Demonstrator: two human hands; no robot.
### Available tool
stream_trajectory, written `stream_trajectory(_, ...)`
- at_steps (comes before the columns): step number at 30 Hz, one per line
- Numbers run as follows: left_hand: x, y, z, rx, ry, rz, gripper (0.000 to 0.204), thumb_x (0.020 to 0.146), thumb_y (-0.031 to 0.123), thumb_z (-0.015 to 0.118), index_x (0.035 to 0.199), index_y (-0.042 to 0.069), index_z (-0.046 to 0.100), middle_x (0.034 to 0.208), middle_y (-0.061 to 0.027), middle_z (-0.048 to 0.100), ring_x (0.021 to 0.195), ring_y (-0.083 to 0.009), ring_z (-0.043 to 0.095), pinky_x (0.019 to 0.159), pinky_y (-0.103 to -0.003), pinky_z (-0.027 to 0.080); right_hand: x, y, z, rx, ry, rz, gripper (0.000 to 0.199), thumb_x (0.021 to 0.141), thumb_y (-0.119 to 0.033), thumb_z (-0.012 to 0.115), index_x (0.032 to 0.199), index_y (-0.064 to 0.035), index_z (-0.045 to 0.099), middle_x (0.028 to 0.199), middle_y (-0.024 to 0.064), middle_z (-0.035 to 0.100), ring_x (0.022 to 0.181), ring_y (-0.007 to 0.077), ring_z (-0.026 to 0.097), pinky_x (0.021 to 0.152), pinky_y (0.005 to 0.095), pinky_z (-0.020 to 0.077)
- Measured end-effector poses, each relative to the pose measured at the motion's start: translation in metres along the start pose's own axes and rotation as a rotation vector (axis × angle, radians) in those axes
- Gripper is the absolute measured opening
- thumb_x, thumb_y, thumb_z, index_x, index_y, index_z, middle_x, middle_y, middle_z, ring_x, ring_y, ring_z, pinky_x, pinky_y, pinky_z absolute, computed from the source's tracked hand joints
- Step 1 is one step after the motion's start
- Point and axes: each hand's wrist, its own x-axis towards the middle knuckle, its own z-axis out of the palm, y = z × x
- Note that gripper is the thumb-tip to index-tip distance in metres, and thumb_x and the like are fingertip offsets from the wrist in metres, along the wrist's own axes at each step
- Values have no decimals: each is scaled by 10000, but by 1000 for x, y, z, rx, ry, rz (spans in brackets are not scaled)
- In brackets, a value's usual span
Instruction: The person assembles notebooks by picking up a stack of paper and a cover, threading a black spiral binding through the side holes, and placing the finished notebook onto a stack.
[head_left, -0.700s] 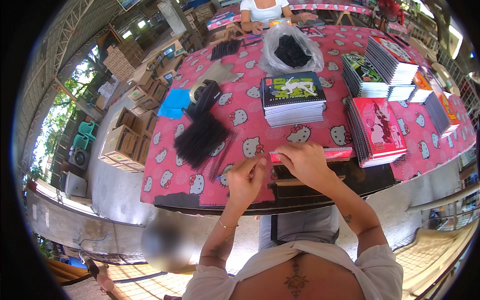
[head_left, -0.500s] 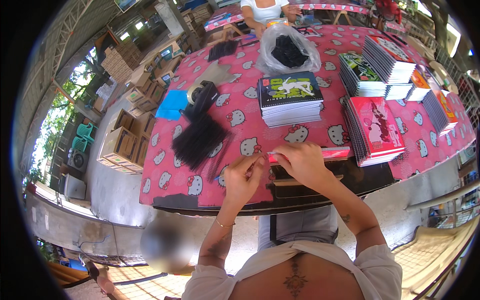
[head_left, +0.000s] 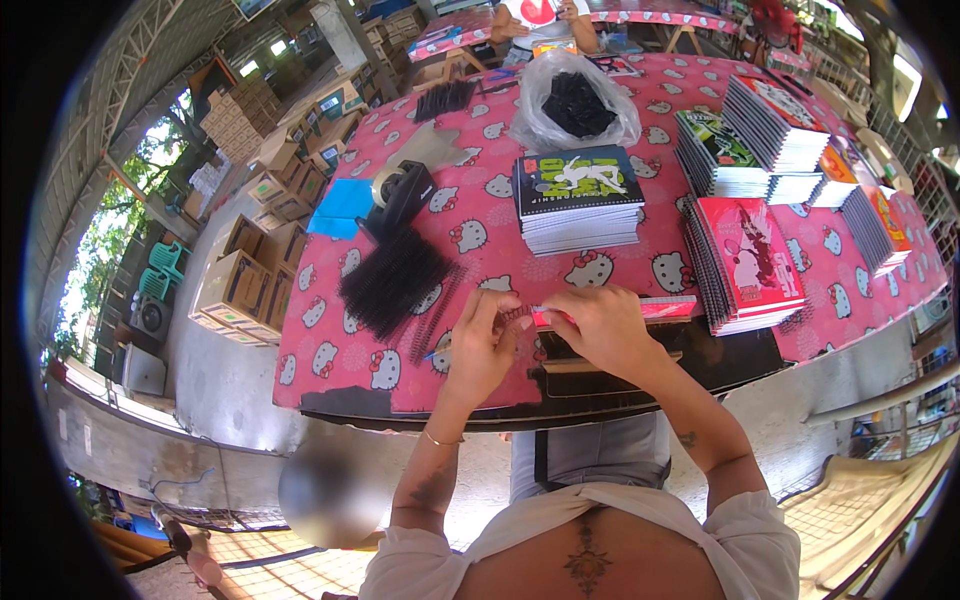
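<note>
My right hand (head_left: 603, 325) closes on a thin red notebook (head_left: 668, 307), held nearly edge-on above the table's near edge. Beside its left end, the bent fingers of my left hand (head_left: 485, 338) pinch a spiral binding coil (head_left: 516, 314), small and partly hidden by the fingertips. A heap of black binding coils (head_left: 395, 285) lies to the left, with a black tape dispenser (head_left: 402, 198) behind it. Straight ahead stands a stack of notebooks (head_left: 580, 195) with a dark printed cover. Right of my hands is a pile of red spiral notebooks (head_left: 748, 262).
Several more notebook stacks (head_left: 775, 115) crowd the right side of the pink patterned table (head_left: 470, 235). A clear plastic bag (head_left: 625, 110) of black coils stands at the back. Across the table a person (head_left: 570, 30) holds up a printed sheet. Cardboard boxes (head_left: 240, 285) stand left.
My left fingers have shifted and opened slightly around the coil by the notebook's end. My right hand hardly moves. The person opposite has raised a printed sheet.
</note>
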Motion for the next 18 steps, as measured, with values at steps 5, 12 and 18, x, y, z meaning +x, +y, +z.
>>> stream_trajectory(5,13,-1,-12,-270,-247,-215,292,876,37,798,1131,1,659,1006,-120,704,843,-176,697,721,-317,572,5,-5,-10,50,-42,59,203,879,-259,750,1038,-133,761,840,81,734,704,315,697,626,434,533)
stream_trajectory(12,25,-7,-19,-135,-272,11,217,866,55,803,1043,-14,700,997,-130,717,896,-232,708,788,-341,574,17,-5,-5,98,-175,81,172,892,-253,737,1006,-134,784,810,110,734,712,320,700,647,440,536)
stream_trajectory(18,30,-9,-25,-30,-333,153,217,862,65,797,1052,2,711,966,-132,718,864,-297,676,760,-386,525,14,-5,-16,159,-148,70,142,866,-219,735,972,-135,779,775,96,725,717,321,703,653,438,539)
